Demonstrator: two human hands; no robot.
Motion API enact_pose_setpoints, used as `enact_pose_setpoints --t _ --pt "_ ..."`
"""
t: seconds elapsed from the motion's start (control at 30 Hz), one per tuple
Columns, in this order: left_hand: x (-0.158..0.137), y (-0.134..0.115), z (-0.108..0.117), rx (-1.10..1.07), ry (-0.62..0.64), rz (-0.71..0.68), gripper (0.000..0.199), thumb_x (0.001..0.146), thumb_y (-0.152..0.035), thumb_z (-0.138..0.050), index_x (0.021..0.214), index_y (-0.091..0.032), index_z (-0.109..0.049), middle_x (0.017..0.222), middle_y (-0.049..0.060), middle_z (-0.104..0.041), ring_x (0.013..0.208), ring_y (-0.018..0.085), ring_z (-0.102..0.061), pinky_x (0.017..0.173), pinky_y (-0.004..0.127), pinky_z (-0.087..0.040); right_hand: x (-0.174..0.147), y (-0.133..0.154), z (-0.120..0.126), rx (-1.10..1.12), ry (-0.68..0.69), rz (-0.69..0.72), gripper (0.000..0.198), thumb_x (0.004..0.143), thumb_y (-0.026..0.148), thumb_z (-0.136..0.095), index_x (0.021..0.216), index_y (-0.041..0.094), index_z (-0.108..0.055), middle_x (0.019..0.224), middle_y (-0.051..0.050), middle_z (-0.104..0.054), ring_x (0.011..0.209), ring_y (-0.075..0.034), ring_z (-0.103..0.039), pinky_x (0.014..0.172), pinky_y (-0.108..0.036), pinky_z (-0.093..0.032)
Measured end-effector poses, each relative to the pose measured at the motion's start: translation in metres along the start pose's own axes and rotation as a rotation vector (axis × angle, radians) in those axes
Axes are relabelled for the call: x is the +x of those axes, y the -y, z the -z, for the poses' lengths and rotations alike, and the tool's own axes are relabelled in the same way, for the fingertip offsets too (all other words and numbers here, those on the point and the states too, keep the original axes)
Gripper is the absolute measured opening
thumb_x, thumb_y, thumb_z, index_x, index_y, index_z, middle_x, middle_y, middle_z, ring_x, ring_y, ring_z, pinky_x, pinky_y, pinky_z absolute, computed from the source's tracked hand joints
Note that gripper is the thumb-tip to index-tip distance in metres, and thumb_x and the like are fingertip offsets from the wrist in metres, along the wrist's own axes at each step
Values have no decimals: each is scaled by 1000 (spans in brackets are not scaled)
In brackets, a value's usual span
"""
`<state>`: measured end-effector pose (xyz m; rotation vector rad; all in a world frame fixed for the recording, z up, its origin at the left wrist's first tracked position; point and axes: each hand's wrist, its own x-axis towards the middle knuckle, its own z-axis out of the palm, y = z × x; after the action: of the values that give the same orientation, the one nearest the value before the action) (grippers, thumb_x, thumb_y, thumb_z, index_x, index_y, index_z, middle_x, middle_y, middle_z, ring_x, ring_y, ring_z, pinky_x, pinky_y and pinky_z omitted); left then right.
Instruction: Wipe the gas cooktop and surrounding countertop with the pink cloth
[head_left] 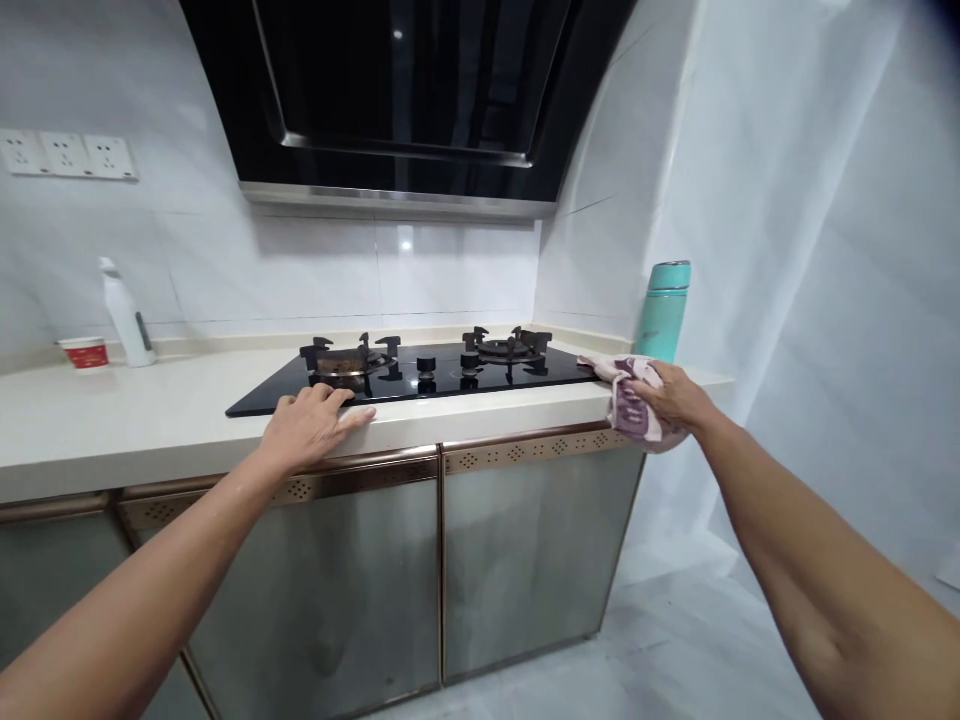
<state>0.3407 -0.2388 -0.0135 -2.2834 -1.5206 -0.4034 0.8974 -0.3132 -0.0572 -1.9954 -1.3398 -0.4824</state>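
Observation:
My right hand [673, 393] is closed on a pink and purple cloth [637, 412], which lies over the counter's front edge at the right corner of the cooktop. Part of the cloth hangs below the edge. My left hand [311, 428] rests with its fingers spread on the front edge, by the left end of the black glass gas cooktop [390, 390]. Its fingertips reach the glass near the left burner [349, 358]. A right burner [508, 347] and two black knobs, the left knob [426, 367] and the right knob [469, 364], sit farther along.
A turquoise bottle [664, 312] stands just behind the cloth at the counter's right end. On the left of the counter [150, 410] are a white bottle [126, 315] and a red and white cup [85, 352]. A black range hood [405, 100] overhangs the cooktop; glass-fronted cabinets [532, 560] are below.

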Motion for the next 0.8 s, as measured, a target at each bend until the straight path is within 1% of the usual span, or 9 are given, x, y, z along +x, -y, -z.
enact_pose_setpoints --t 0.1,0.2,0.3,0.37,0.47,0.53,0.6,0.67,0.8 --pt "2 -2 -2 -1 -5 21 71 92 -70 -19 135 -26 -54 130 14 -58 123 35 -52 100 55 -40 -5 30 -4 -10 -26 -42 47 92 51 -51 121 16 -64 119 -21 -67 103 -31 -60 81 -42 -42" --pt "4 -2 -3 9 0 28 66 94 -67 -22 135 -26 -54 129 15 -59 121 34 -52 99 53 -40 -19 83 -15 0 -42 30 44 91 53 -51 116 20 -66 115 -15 -68 98 -28 -59 78 -39 -41" --pt "3 -2 -2 25 -1 14 62 95 -63 -22 137 -28 -53 128 16 -58 121 35 -52 98 54 -40 -43 159 -25 46 -27 157 43 90 59 -47 106 24 -68 102 -8 -70 86 -23 -59 72 -35 -41" --pt "2 -2 -1 50 -1 3 61 96 -60 -22 138 -29 -52 129 16 -58 121 34 -52 98 53 -41 -63 217 -29 130 -5 304 45 92 59 -44 105 22 -68 98 -9 -70 82 -23 -58 70 -35 -41" --pt "-2 -1 0 111 12 -25 55 98 -55 -23 141 -33 -50 133 14 -57 122 34 -51 97 52 -41 -88 297 -33 155 23 497 45 92 61 -44 112 26 -65 102 -6 -70 88 -24 -59 76 -37 -42" --pt "-4 2 0 157 8 -74 50 98 -49 -26 141 -38 -49 138 11 -55 123 33 -50 96 52 -42 -97 331 -34 130 5 580 46 91 63 -46 117 28 -62 108 -6 -70 98 -26 -60 84 -39 -42" --pt "-6 6 -1 187 -1 -142 48 98 -41 -27 140 -41 -50 143 9 -52 125 34 -48 95 52 -42 -97 344 -34 115 10 621 47 91 64 -47 118 28 -60 110 -7 -69 103 -27 -60 87 -41 -41" --pt "-6 9 -2 190 -5 -185 48 98 -37 -27 137 -41 -53 146 8 -51 125 34 -47 93 52 -43 -91 338 -32 130 32 636 48 90 65 -46 118 28 -60 111 -6 -70 104 -28 -61 88 -42 -41" --pt "-4 11 -3 190 -7 -161 47 97 -40 -26 134 -42 -55 144 7 -53 125 34 -48 92 51 -46 -68 283 -28 203 66 575 47 94 64 -40 113 27 -62 105 -5 -71 91 -25 -63 80 -39 -43"
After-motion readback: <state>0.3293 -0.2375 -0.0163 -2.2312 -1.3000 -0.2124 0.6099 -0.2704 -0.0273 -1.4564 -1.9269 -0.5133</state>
